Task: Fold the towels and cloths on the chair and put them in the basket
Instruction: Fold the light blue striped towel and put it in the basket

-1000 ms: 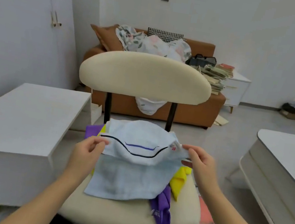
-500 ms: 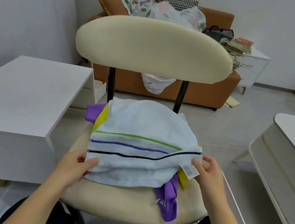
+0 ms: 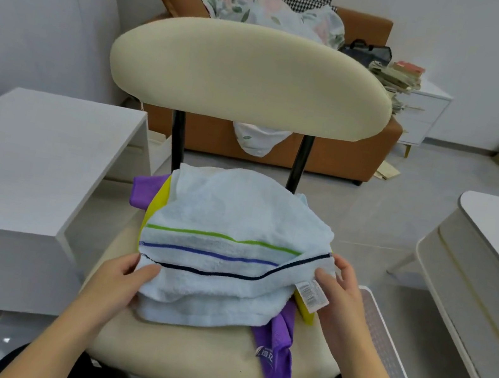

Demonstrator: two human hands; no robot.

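Since a second ago, you have brought the far edge of the light blue towel (image 3: 236, 219) towards you and laid it over the near half. The towel now lies doubled on the chair (image 3: 194, 359) in the lower centre of the frame, striped band uppermost. Your left hand (image 3: 118, 282) pinches its near left corner, and your right hand (image 3: 342, 298) pinches the near right corner beside the care label (image 3: 311, 294).

The first fold looks done; another fold probably comes before it goes in the basket. A purple cloth (image 3: 277, 347) and a yellow cloth (image 3: 157, 202) wait unfolded beneath it. A white perforated container (image 3: 387, 346) at lower right may be the basket.

The care label carries fine print and bars, too small to read. The purple cloth bears a white logo with characters, too blurred to read.
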